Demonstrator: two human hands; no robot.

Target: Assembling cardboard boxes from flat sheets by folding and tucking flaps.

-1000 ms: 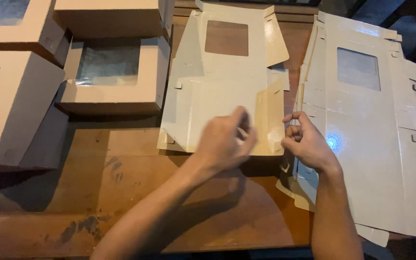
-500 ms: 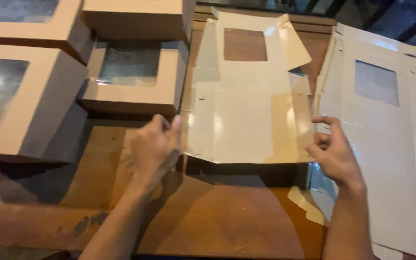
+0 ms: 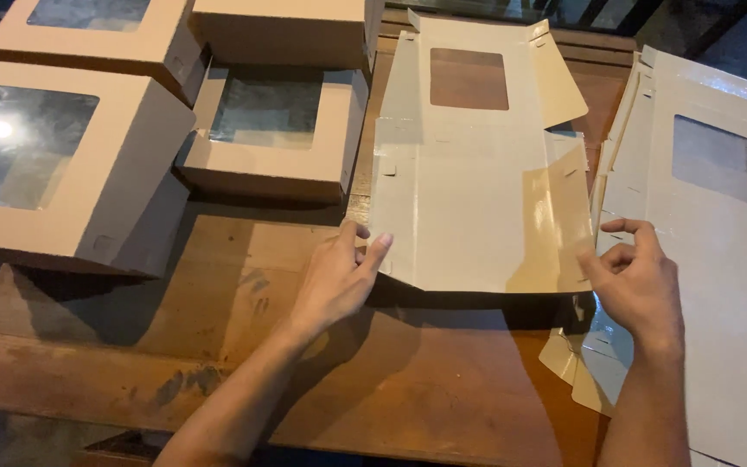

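Box blank point(image 3: 477, 199): pale unfolded card, rectangular window in far panel, side flaps raised, lying mid-table point(image 3: 244, 346). Left hand point(image 3: 339, 277) pinches near-left flap edge; right hand point(image 3: 637, 277) pinches near-right flap. Stack point(image 3: 719, 259) of flat blanks at right; finished windowed boxes point(image 3: 88, 173) at left.

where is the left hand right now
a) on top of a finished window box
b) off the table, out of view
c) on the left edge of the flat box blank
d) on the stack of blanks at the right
c: the left hand has its fingers at the left edge of the flat box blank, while the right hand is at its right edge.
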